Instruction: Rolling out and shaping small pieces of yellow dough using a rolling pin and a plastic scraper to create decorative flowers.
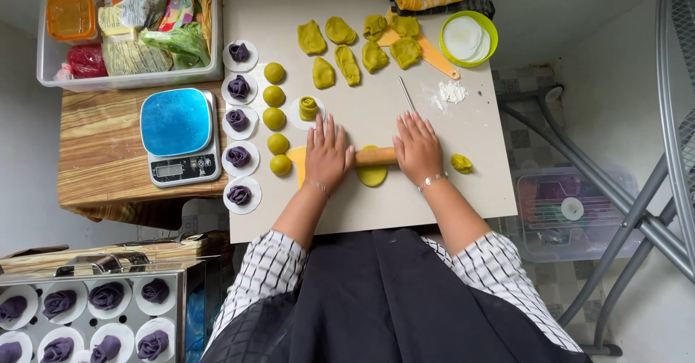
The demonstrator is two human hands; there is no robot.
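My left hand and my right hand lie flat, fingers spread, on a wooden rolling pin. Under the pin is a flattened piece of yellow-green dough on the beige work board. A small lump of the same dough sits just right of my right hand. To the left of my left hand stand several green dough balls, and a rolled green spiral rests on a white paper round.
Purple rose-shaped buns on paper rounds line the board's left edge. Folded green dough pieces, an orange scraper, a thin metal stick and a green bowl lie at the back. A scale stands left; a steamer tray lower left.
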